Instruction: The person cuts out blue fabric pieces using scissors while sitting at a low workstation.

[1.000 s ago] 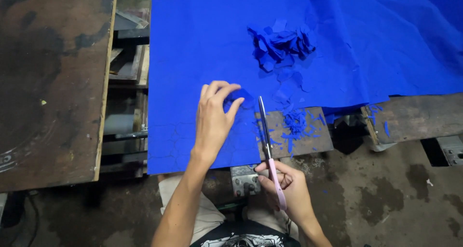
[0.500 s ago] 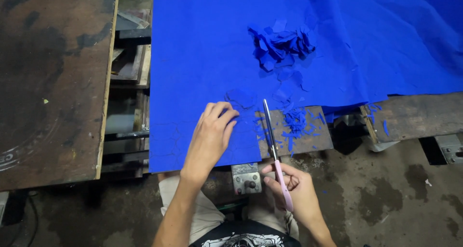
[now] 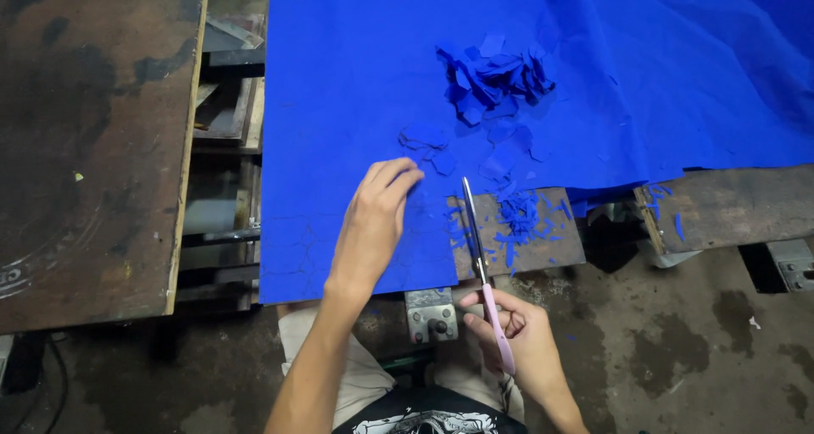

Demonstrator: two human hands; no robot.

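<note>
A large blue sheet covers the wooden bench. My left hand lies flat on its near part, fingers together, pressing it down close to the cut edge. My right hand grips pink-handled scissors below the bench edge; the blades point away from me along the sheet's right cut edge and look nearly closed. A heap of cut blue pieces sits on the sheet beyond, with a few loose pieces nearer my left hand.
Small blue scraps litter a bare wooden board at the bench front. A dark, stained table stands to the left across a gap with metal framing. A metal bracket hangs under the bench edge above stained concrete floor.
My left hand slid back toward me, uncovering the loose cut pieces it had rested near. The scissors and right hand stayed almost in place.
</note>
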